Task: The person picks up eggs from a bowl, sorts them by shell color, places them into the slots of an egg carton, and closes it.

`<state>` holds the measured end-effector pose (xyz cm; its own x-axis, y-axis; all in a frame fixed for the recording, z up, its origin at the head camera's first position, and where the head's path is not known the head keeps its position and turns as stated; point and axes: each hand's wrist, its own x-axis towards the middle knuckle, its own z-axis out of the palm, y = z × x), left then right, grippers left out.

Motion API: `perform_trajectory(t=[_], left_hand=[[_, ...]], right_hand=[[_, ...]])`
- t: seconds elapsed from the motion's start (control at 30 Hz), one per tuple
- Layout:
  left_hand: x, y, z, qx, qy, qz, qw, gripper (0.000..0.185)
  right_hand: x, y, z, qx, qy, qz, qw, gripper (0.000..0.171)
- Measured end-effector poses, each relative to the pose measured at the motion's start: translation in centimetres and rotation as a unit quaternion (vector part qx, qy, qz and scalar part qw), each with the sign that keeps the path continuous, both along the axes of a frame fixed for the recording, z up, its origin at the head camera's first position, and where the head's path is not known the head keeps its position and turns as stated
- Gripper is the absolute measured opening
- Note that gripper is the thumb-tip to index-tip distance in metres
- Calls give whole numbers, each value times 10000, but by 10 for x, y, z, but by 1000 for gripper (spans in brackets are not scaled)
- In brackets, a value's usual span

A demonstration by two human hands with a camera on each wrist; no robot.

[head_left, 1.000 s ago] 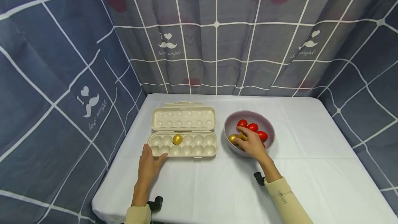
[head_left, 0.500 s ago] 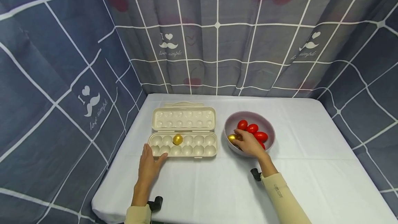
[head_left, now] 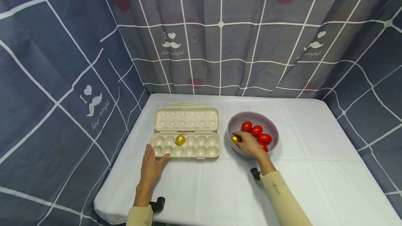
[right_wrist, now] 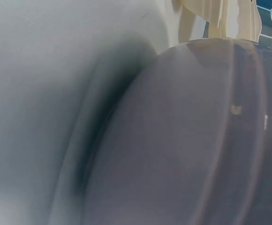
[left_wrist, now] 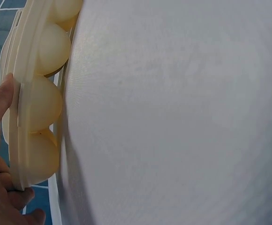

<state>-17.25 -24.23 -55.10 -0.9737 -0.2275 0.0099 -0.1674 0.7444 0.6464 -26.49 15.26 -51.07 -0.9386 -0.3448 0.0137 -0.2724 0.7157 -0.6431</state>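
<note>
An open cream egg carton (head_left: 186, 145) lies on the table, a gold egg (head_left: 180, 140) in the back row of its cups. At the carton's front left corner my left hand (head_left: 151, 166) holds it, thumb on the front edge and fingers along the left end. The left wrist view shows the thumb (left_wrist: 2, 98) on the carton's rim. Inside a mauve bowl (head_left: 232, 121), my right hand (head_left: 249, 144) pinches another gold egg (head_left: 235, 138), partly covered by the fingers. Several red eggs (head_left: 264, 138) lie in the bowl beside that hand.
White cloth covers the table (head_left: 194, 187). A grid-patterned curtain (head_left: 201, 44) hangs close behind it and along both sides. The carton's lid (head_left: 186, 119) lies folded back towards the curtain. The right wrist view shows mostly the bowl's outer wall (right_wrist: 164, 136).
My right hand has shifted slightly left and lower in the bowl, closing on the gold egg; the red eggs have shifted a little. My left hand stays on the carton.
</note>
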Motion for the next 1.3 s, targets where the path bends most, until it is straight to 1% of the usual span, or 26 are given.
perform_trajectory(t=[0.3, 0.4, 0.57, 0.77, 0.9, 1.03, 1.13, 1.3], left_hand=[[1, 1, 0, 104, 13, -3, 9999, 108], [1, 0, 0, 112, 20, 5, 9999, 108], [1, 1, -1, 89, 27, 34, 10000, 108], [1, 2, -1, 80, 95, -2, 9999, 108], [1, 2, 0, 70, 12, 29, 10000, 108], [1, 2, 1, 60, -77, 59, 9999, 107], [1, 2, 2, 101, -46, 43, 9999, 108], [1, 2, 3, 120, 3, 30, 9999, 108]], right_hand=[[0, 2, -2, 37, 77, -63, 9999, 40], [0, 3, -3, -22, 202, -63, 9998, 39], [3, 4, -4, -303, 437, -191, 9984, 36], [5, 7, -5, -656, 517, -430, 9956, 36], [7, 6, -4, -842, 581, -535, 9933, 39], [10, 5, -2, -899, 615, -666, 9918, 39], [11, 4, 0, -935, 612, -811, 9904, 40], [12, 3, -1, -1320, 767, -1062, 9826, 44]])
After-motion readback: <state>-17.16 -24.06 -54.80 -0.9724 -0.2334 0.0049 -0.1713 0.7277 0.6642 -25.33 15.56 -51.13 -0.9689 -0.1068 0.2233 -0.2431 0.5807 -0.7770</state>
